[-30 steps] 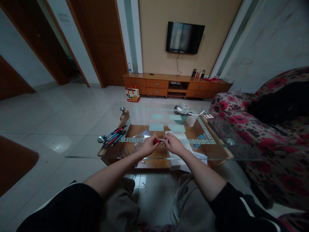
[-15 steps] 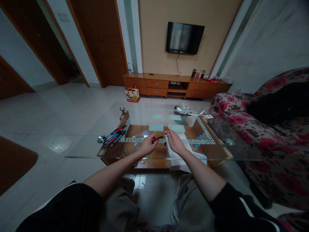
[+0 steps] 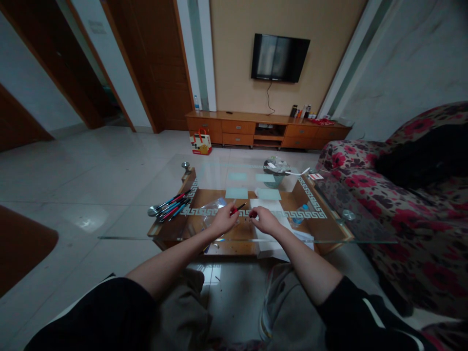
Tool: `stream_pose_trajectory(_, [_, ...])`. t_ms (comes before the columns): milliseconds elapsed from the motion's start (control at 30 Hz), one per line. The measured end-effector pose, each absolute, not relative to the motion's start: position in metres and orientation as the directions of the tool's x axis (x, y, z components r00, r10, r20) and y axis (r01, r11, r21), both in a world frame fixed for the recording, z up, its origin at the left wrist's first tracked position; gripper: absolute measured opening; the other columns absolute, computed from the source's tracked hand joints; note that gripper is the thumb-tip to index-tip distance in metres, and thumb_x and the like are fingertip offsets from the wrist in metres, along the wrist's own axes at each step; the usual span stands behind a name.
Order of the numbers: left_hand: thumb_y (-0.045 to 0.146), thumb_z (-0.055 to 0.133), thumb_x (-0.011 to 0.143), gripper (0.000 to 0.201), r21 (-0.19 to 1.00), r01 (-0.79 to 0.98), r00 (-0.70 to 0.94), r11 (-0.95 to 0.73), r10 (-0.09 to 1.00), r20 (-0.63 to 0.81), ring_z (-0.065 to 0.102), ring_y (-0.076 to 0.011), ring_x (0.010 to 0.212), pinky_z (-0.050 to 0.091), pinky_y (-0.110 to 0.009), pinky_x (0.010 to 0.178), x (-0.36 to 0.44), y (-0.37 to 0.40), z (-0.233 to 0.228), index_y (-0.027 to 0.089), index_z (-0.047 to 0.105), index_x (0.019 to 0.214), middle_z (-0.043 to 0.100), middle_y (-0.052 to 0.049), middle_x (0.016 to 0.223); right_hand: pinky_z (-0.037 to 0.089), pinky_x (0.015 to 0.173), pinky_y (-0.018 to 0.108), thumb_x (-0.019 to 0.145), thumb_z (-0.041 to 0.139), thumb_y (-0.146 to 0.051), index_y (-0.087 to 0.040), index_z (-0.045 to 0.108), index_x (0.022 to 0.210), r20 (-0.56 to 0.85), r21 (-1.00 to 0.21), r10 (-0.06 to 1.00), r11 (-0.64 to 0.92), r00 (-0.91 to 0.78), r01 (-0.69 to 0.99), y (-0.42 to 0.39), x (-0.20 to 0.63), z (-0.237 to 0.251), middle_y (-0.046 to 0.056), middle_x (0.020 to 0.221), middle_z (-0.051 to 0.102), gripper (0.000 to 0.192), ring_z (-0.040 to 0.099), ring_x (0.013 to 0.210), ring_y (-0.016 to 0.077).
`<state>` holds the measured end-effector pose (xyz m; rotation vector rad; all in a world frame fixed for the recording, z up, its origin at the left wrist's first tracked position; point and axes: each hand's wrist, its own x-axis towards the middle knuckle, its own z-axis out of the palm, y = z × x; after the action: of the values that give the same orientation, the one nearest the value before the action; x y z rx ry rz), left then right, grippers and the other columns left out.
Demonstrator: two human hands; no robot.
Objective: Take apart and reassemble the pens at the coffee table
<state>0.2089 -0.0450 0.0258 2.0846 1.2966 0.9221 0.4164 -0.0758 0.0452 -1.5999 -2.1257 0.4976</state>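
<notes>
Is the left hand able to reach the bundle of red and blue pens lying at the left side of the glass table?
Probably yes. The bundle of red and blue pens lies on the glass table just left of the left hand, with nothing between them. That hand already grips a red and black pen, though.

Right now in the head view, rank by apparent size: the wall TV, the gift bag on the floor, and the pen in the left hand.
1. Wall TV
2. Gift bag
3. Pen in the left hand, smallest though nearest the camera.
</notes>
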Motion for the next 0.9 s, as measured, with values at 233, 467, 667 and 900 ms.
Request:
stream_pose_trajectory(233, [0.029, 0.054, 0.085, 0.013, 0.722, 0.568, 0.310, -0.396, 0.915, 0.258, 0.053, -0.0141, 0.065, 0.035, -0.025, 0.062, 0.208, -0.045, 0.026, 0.019, 0.056, 0.079, 0.059, 0.001, 0.070, 0.043, 0.076, 0.027, 0.085, 0.059, -0.018, -0.019, 0.061, 0.093, 0.167, -0.554, 0.977, 0.202, -0.130, 0.808, -0.070, 0.419, 0.039, 0.006, 0.089, 0.069, 0.008, 0.062, 0.085, 0.0185])
stream_pose_trajectory(467, [0.028, 0.054, 0.086, 0.012, 0.712, 0.583, 0.317, -0.392, 0.916, 0.245, 0.053, -0.0134, 0.064, 0.035, -0.024, 0.061, 0.210, -0.047, 0.030, 0.018, 0.057, 0.079, 0.059, 0.002, 0.070, 0.043, 0.077, 0.027, 0.088, 0.056, -0.017, -0.019, 0.057, 0.102, 0.212, -0.569, 0.974, 0.192, -0.083, 0.799, -0.067, 0.420, 0.035, 0.006, 0.093, 0.068, 0.014, 0.063, 0.087, 0.0178])
stream_pose_trajectory(667, [0.027, 0.055, 0.085, 0.010, 0.708, 0.579, 0.330, -0.404, 0.910, 0.250, 0.053, -0.0134, 0.066, 0.035, -0.024, 0.062, 0.209, -0.046, 0.028, 0.018, 0.058, 0.081, 0.060, 0.002, 0.071, 0.043, 0.078, 0.028, 0.083, 0.062, -0.017, -0.018, 0.061, 0.090, 0.322, -0.547, 0.938, 0.297, -0.131, 0.783, -0.067, 0.421, 0.038, 0.005, 0.089, 0.065, 0.008, 0.058, 0.086, 0.0180])
stream_pose_trajectory(900, [0.032, 0.057, 0.086, 0.015, 0.691, 0.590, 0.330, -0.418, 0.906, 0.265, 0.055, -0.0142, 0.067, 0.038, -0.025, 0.063, 0.210, -0.048, 0.032, 0.018, 0.061, 0.085, 0.063, 0.000, 0.075, 0.044, 0.075, 0.028, 0.078, 0.060, -0.012, -0.018, 0.063, 0.089, 0.362, -0.581, 0.928, 0.295, -0.084, 0.758, -0.065, 0.422, 0.035, 0.003, 0.085, 0.066, 0.013, 0.059, 0.080, 0.0168])
